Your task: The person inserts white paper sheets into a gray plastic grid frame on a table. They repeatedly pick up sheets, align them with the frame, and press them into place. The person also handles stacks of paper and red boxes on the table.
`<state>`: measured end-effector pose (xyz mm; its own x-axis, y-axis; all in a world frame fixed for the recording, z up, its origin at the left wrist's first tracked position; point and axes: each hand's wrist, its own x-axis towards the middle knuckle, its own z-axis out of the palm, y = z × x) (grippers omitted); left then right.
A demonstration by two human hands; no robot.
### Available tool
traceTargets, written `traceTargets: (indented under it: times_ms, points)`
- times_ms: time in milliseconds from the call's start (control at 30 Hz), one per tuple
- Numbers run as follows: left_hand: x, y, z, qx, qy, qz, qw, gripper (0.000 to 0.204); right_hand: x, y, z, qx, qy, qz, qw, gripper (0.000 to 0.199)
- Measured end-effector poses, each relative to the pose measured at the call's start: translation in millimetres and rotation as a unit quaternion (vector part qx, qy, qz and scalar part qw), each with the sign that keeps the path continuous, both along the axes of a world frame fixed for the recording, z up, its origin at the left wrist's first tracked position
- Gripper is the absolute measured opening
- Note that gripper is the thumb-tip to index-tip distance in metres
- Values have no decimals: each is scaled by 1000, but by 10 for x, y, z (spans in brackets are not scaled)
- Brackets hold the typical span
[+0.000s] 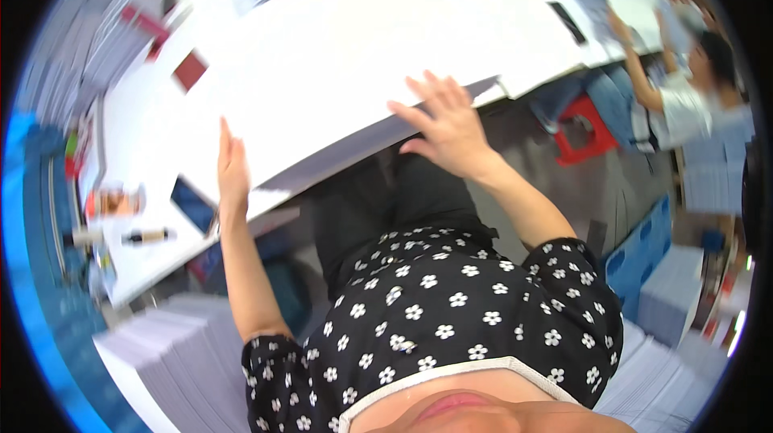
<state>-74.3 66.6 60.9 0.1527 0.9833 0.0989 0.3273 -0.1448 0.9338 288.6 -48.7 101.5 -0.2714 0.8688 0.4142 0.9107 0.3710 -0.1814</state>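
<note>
Looking down from a head-worn camera, a long white table (483,22) stretches away across a cluttered workroom, its edges bent by the fisheye lens. A large white sheet (338,87) of paper or thin board covers much of the table and overhangs its near edge, just above the person's lap. At the left end of the table lie a dark marker pen (146,235), a dark phone-like slab (192,204) and small printed pieces, blurred. A tall stack of white paper (181,360) stands at lower left, another stack (668,369) at lower right beside blue crates (640,252). A red plastic stool (586,129) sits on the grey floor, and another person (684,95) works at the table's far right end. The left hand (233,171) is edge-on, fingers straight, pressed against the sheet's left side. The right hand (441,121) lies open and flat, fingers spread, on the sheet's near right corner. Neither hand is clenched; both forearms reach up from a black, white-flowered top.
</note>
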Motion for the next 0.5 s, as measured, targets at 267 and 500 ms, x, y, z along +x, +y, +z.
traceTargets:
  times_ms: [267,500]
  points:
    - [141,4,218,-1,68,-15,998,51,650,68,-17,3,-22,-139,990,71]
    - [97,-4,246,2,91,-19,996,52,947,993,88,-133,-25,-121,983,63]
